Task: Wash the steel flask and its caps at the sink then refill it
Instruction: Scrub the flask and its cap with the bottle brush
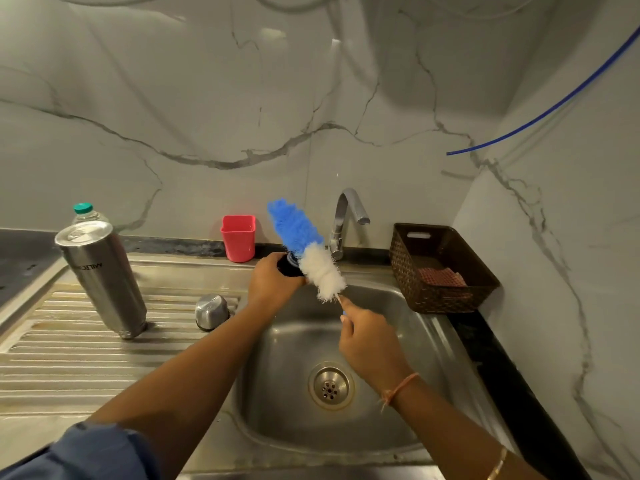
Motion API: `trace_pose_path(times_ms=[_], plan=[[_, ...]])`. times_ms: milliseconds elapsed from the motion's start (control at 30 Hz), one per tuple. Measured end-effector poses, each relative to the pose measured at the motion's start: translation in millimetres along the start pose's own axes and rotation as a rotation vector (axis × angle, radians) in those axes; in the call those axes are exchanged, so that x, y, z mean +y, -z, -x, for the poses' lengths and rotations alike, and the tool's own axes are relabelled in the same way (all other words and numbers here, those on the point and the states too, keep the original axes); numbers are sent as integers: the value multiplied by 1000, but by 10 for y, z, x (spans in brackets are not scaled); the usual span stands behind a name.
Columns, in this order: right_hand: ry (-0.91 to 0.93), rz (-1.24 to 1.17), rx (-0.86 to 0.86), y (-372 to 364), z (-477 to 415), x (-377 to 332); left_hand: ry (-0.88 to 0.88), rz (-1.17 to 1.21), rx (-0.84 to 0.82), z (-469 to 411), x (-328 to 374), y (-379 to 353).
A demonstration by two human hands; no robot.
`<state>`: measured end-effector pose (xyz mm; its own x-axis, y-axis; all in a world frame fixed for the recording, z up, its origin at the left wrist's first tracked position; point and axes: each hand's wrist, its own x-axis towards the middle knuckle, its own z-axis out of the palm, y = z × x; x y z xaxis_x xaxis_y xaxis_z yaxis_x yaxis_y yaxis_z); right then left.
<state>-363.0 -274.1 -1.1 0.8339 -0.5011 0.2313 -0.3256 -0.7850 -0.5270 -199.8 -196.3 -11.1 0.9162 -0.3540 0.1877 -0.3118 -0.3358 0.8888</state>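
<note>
Head view: left hand [272, 277] fingers curl round dark cap [285, 266] over sink [294, 358] back edge, so drips fall in. Right hand [370, 341] fingers pinch brush [308, 251] handle, bristles against cap, likely scrubbing. Flask [104, 282] left of sink, seemingly inverted to drain

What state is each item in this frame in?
steel flask: stands inverted on the drainboard
steel cap: off, resting on the drainboard
black inner cap: gripped in left hand
bottle brush: handle pinched by right hand, bristles at the black inner cap
tap: no water visible
</note>
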Motion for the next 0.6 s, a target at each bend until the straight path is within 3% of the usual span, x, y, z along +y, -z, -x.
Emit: trace_pose_path(times_ms=[133,200,300,367,500,600], plan=[[-92,-41,-16,85,-160,24,-51,27,-118,60,4,-54],[-155,-105,-31,151,-266,59,81,156,-160,75,5,-81],[-160,-135,14,189,-293,106,467,628,-230,40,65,-57],[-149,-158,29,161,-287,142,665,814,-270,16,86,-16],[-171,-234,18,24,-222,128,838,1124,-244,-17,52,33],[-111,-239,67,-77,-33,52,870,1316,-191,-50,60,46]])
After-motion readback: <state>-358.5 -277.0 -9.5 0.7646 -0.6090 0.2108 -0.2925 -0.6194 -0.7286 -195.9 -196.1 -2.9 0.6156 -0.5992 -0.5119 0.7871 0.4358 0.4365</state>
